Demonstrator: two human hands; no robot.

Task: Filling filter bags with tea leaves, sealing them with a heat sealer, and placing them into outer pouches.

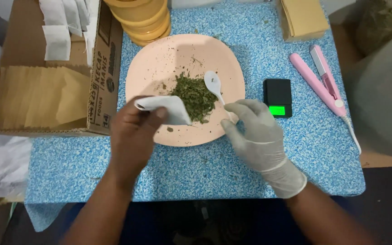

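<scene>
A pale pink plate (159,59) lies on the blue speckled table, with a heap of dried green leaves (196,95) near its middle. My bare left hand (132,131) pinches a small white paper bag (169,109) at the plate's near left edge, its mouth held towards the leaves. My right hand (255,131) wears a pale glove and holds the handle of a white plastic spoon (213,84), whose bowl rests over the heap's far edge.
An open cardboard box (46,90) at left holds brown envelopes and white bags. Stacked yellow containers (144,20) stand behind the plate. A small black scale (277,97) with a green lit display, a pink heat sealer (320,81) and a brown paper stack (302,18) are at right.
</scene>
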